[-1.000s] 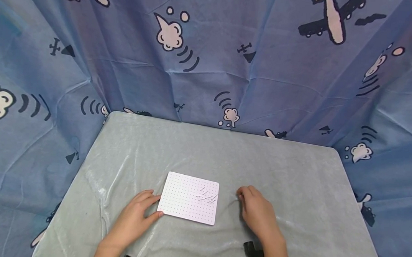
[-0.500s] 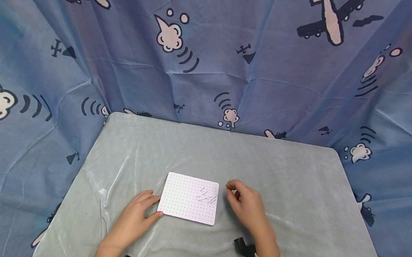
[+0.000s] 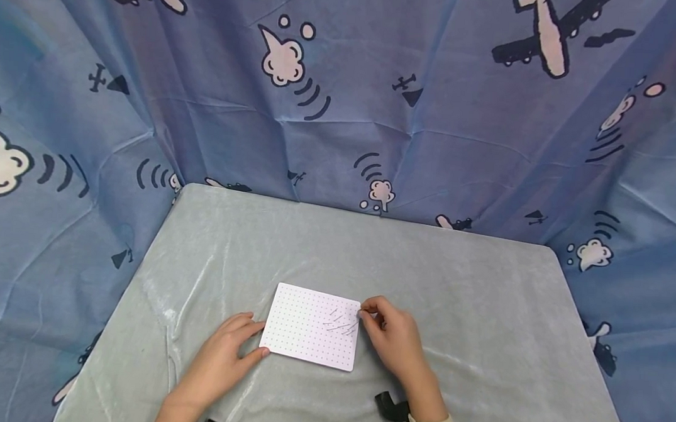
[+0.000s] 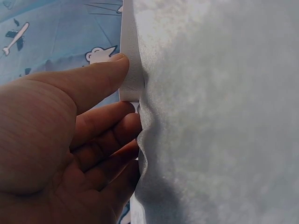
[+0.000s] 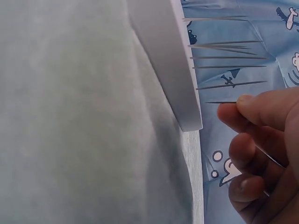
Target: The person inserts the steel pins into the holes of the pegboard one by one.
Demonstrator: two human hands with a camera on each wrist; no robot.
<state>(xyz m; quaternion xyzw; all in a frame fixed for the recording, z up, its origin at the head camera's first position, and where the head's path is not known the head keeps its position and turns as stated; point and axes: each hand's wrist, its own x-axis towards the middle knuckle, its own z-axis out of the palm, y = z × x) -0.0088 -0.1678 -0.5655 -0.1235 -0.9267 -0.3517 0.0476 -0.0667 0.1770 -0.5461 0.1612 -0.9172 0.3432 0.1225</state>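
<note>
A white rectangular board point(image 3: 296, 325) with a grid of small dots lies on the cloth-covered table. Several thin metal needles point(image 5: 231, 58) stand in its right part, seen side-on in the right wrist view. My right hand point(image 3: 396, 341) is at the board's right edge. Between its thumb and index finger it pinches another needle point(image 5: 220, 102), whose point faces the board's surface with a small gap. My left hand point(image 3: 218, 357) rests at the near left corner, the thumb touching the board and the index finger along its left edge. The other left fingers lie on the cloth, fairly straight.
Grey-green velvety cloth point(image 3: 482, 293) with soft creases covers the table. A blue curtain point(image 3: 343, 98) printed with planes and clouds hangs behind and at both sides. A black strap mount point(image 3: 390, 407) is on the right wrist.
My right hand has moved left from the cloth to the board's right edge, bringing the needle over it. The left hand and the board have stayed in place.
</note>
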